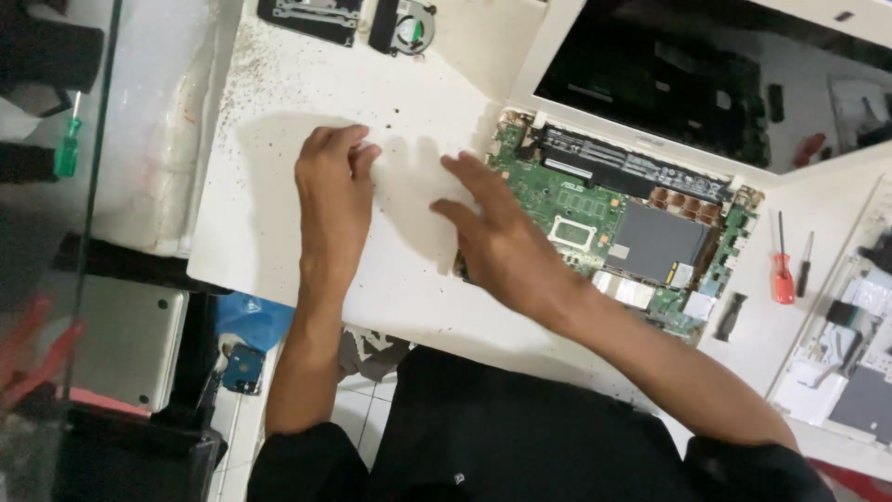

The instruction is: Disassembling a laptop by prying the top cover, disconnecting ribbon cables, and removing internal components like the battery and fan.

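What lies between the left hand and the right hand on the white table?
In the head view, only bare, speckled white table shows between the left hand and the right hand; no tool or part lies there. The open laptop's green board lies beyond the right hand.

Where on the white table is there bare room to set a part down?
Bare top lies above the left hand, below the fan and bracket, and along the table edge left of that hand. A smaller patch sits below the red screwdriver. The opened laptop and right hand crowd the middle.
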